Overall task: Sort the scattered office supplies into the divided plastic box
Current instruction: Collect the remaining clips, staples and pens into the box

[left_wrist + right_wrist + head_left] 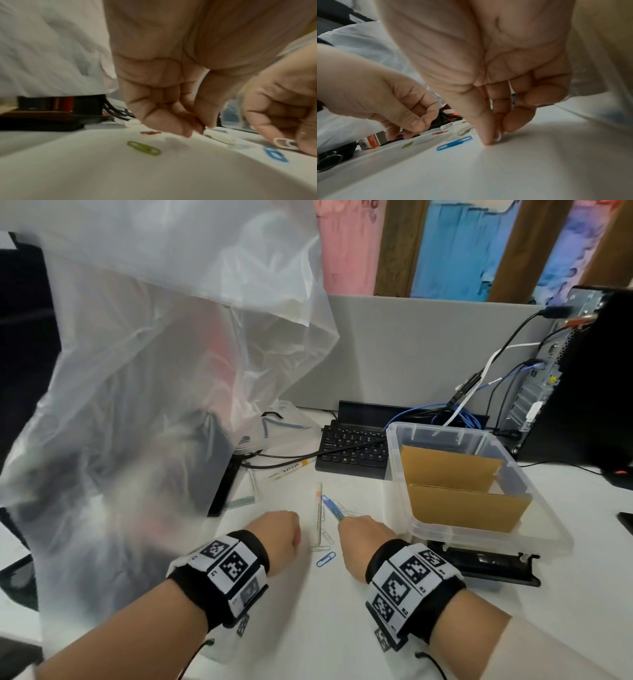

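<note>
Both hands hover low over the white table, knuckles up, wrists wrapped in black bands with square-coded tags. The left hand curls its fingers with thumb and fingertips pinched together just above the tabletop; whether anything sits in that pinch I cannot tell. The right hand presses its thumb tip down on the table and pinches a white wire paper clip between thumb and curled fingers.

Between the two hands lie a blue plastic-coated paper clip, some plain wire clips and a slim white marker pen. Under the left hand sit an olive-green paper clip and, beyond it, a small red clip.

Just right of the right hand stands the clear plastic box, split by brown cardboard dividers, its compartments showing nothing inside. Beyond the hands rests a black keyboard; a large sheet of clear plastic wrap billows on the left, crowding the left hand's side.
</note>
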### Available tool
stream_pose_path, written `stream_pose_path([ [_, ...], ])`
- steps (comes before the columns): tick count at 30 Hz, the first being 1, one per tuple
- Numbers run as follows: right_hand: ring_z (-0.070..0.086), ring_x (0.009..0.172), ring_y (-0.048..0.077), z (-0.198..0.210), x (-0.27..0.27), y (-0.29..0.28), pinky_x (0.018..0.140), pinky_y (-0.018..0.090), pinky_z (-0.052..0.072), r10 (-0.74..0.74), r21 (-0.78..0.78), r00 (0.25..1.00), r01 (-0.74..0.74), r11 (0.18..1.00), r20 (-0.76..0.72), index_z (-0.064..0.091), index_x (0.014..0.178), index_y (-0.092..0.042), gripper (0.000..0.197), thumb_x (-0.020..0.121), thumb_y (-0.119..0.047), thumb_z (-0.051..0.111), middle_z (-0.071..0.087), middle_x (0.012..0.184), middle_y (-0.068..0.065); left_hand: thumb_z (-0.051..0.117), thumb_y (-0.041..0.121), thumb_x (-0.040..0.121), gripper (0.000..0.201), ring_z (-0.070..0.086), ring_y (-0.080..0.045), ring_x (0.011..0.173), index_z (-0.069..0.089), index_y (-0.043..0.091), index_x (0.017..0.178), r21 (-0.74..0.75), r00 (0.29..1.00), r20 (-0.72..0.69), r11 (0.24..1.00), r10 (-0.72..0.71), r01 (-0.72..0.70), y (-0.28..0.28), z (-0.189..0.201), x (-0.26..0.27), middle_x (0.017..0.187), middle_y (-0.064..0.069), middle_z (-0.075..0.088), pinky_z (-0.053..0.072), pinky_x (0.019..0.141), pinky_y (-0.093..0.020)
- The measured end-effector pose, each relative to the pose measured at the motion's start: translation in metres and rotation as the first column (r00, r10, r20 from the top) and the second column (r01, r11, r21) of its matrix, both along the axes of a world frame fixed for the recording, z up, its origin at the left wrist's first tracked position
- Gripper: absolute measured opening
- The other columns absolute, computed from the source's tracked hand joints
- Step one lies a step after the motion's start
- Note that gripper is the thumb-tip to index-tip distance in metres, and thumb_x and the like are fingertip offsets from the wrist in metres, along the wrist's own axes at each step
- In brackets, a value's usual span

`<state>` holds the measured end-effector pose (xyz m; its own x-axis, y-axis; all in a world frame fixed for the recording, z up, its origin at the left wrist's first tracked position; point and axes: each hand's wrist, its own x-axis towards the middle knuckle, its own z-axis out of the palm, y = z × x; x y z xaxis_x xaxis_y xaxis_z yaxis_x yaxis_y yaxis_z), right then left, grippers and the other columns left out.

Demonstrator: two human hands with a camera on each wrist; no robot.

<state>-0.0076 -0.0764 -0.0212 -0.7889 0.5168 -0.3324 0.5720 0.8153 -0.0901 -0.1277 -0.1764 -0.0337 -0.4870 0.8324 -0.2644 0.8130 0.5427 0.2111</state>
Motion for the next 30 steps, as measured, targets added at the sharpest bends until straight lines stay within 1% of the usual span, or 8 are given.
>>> stream_pose_path([
  [2, 0.06, 0.099, 0.029, -0.003, -0.002, 0.002, 0.08, 0.032, 0.047, 0.008, -0.022, 1.0, -0.008, 1.0, -0.029, 0.055, 0.115, -0.006, 0.026, 0.091, -0.004, 0.045, 0.059, 0.111, 0.013, 0.047, 0.011, 0.092, 0.014, 0.06, -0.02, 0.095, 0.057, 0.018, 0.099, 0.053, 0.997, -0.035, 0.997, 0.061, -0.059, -0.006, 0.002, -0.012, 0.103, -0.003, 0.062, 0.049, 0.085, -0.027],
  [5, 0.051, 0.089, 0.024, -0.009, -0.009, -0.001, 0.079, 0.03, 0.043, 0.125, -0.061, 0.988, -0.131, 0.99, -0.093, 0.057, 0.111, -0.006, 0.024, 0.088, 0.0, 0.05, 0.05, 0.099, 0.009, 0.049, 0.013, 0.092, 0.016, 0.061, -0.016, 0.092, 0.06, 0.019, 0.102, 0.025, 0.991, -0.066, 0.993, 0.117, -0.116, -0.011, 0.009, -0.024, 0.105, 0.001, 0.063, 0.049, 0.082, -0.023],
  [9, 0.054, 0.109, 0.031, -0.016, -0.015, -0.01, 0.086, 0.035, 0.046, 0.242, -0.02, 0.966, -0.245, 0.969, -0.091, 0.062, 0.107, -0.001, 0.023, 0.087, 0.005, 0.052, 0.052, 0.119, 0.013, 0.063, 0.019, 0.087, 0.011, 0.062, -0.017, 0.096, 0.064, 0.02, 0.098, -0.044, 0.987, -0.069, 0.988, 0.146, -0.15, -0.015, 0.015, -0.027, 0.106, 0.002, 0.064, 0.05, 0.086, -0.026],
  [11, 0.052, 0.109, 0.032, -0.016, -0.015, -0.012, 0.084, 0.037, 0.043, 0.263, 0.014, 0.963, -0.262, 0.965, -0.066, 0.061, 0.108, -0.001, 0.026, 0.086, 0.007, 0.049, 0.051, 0.12, 0.013, 0.069, 0.022, 0.084, 0.015, 0.063, -0.017, 0.094, 0.065, 0.019, 0.098, -0.062, 0.984, -0.069, 0.984, 0.165, -0.17, -0.016, 0.016, -0.027, 0.105, 0.002, 0.064, 0.051, 0.085, -0.027],
  [19, 0.06, 0.099, 0.033, -0.019, -0.017, -0.007, 0.082, 0.038, 0.049, 0.245, -0.007, 0.965, -0.247, 0.969, -0.09, 0.059, 0.1, -0.005, 0.025, 0.085, 0.008, 0.044, 0.061, 0.111, 0.014, 0.073, 0.025, 0.08, 0.02, 0.065, -0.016, 0.09, 0.064, 0.019, 0.097, -0.079, 0.982, -0.051, 0.98, 0.181, -0.185, -0.014, 0.014, -0.028, 0.097, 0.002, 0.067, 0.052, 0.085, -0.029],
  [25, 0.061, 0.098, 0.032, -0.025, -0.018, -0.005, 0.077, 0.034, 0.048, 0.216, -0.032, 0.973, -0.22, 0.975, -0.084, 0.057, 0.105, -0.002, 0.022, 0.088, 0.005, 0.045, 0.062, 0.112, 0.014, 0.073, 0.024, 0.079, 0.016, 0.065, -0.016, 0.088, 0.062, 0.023, 0.09, -0.047, 0.98, -0.05, 0.98, 0.192, -0.194, -0.012, 0.014, -0.032, 0.095, 0.004, 0.066, 0.052, 0.084, -0.029],
  [28, 0.053, 0.086, 0.028, -0.019, -0.016, -0.003, 0.073, 0.031, 0.042, 0.212, -0.031, 0.973, -0.215, 0.976, -0.089, 0.056, 0.109, -0.002, 0.023, 0.09, 0.002, 0.045, 0.053, 0.098, 0.012, 0.07, 0.024, 0.082, 0.015, 0.065, -0.016, 0.089, 0.061, 0.022, 0.093, -0.035, 0.978, -0.067, 0.979, 0.197, -0.2, -0.013, 0.015, -0.033, 0.096, 0.004, 0.064, 0.051, 0.083, -0.027],
  [30, 0.045, 0.083, 0.023, -0.015, -0.016, -0.001, 0.075, 0.031, 0.04, 0.198, -0.017, 0.972, -0.202, 0.979, -0.129, 0.056, 0.114, -0.003, 0.027, 0.09, 0.003, 0.045, 0.046, 0.1, 0.012, 0.072, 0.025, 0.082, 0.019, 0.065, -0.016, 0.087, 0.061, 0.02, 0.097, -0.057, 0.98, -0.074, 0.98, 0.187, -0.192, -0.014, 0.015, -0.033, 0.092, 0.004, 0.062, 0.051, 0.08, -0.025],
])
